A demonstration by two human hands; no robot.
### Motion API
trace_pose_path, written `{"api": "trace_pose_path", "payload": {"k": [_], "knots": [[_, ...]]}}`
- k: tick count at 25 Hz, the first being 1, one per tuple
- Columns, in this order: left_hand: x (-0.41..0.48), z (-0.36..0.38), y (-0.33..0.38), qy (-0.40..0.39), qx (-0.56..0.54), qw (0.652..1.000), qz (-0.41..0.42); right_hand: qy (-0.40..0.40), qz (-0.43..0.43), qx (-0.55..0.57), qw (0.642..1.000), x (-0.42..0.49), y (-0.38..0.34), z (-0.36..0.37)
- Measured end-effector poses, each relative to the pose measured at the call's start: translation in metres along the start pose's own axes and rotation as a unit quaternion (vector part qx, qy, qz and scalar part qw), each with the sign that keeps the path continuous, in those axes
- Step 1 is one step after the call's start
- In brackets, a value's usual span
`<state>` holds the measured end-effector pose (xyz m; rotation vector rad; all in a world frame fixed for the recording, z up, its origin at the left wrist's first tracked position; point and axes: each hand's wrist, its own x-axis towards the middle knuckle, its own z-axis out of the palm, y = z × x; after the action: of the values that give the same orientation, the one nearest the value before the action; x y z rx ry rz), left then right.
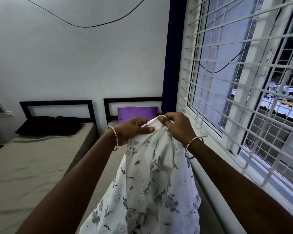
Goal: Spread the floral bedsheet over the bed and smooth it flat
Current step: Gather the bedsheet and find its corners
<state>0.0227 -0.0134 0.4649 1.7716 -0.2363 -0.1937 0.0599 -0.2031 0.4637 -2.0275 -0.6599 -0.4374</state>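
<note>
Now | left hand (134, 129): pinches the sheet (150, 183) at its top edge, thumb flat on the cloth | right hand (176, 127): fingers curled, gripping the same edge just beside it | sheet: hangs bunched from both hands above the bed (107, 181) by the window, unspread | pillow (137, 114): purple, at bed's head
</note>
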Motion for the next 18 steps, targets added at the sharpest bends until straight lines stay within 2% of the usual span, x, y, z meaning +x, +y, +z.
{"api": "trace_pose_path", "payload": {"k": [2,4,7,10,12,14,18], "knots": [[-0.002,0.002,-0.009,0.022,0.039,0.999,-0.008,0.050,0.017,0.008,0.999,0.002,0.005,-0.002],[-0.001,-0.002,-0.021,0.084,0.147,0.985,-0.025,0.098,0.040,0.011,0.994,0.006,0.014,-0.009],[0.003,-0.008,-0.040,0.212,0.330,0.920,-0.009,0.130,0.058,0.006,0.990,0.012,0.027,-0.019],[-0.001,-0.001,-0.044,0.350,0.431,0.832,-0.019,0.156,0.073,0.023,0.985,0.013,0.033,-0.024],[-0.006,-0.001,-0.045,0.418,0.465,0.781,-0.023,0.174,0.079,0.021,0.981,0.014,0.035,-0.026],[-0.010,-0.007,-0.050,0.467,0.473,0.747,-0.007,0.188,0.079,0.029,0.979,0.016,0.035,-0.030],[-0.017,-0.015,-0.050,0.522,0.446,0.726,-0.028,0.189,0.085,0.051,0.977,0.017,0.033,-0.034]]}}
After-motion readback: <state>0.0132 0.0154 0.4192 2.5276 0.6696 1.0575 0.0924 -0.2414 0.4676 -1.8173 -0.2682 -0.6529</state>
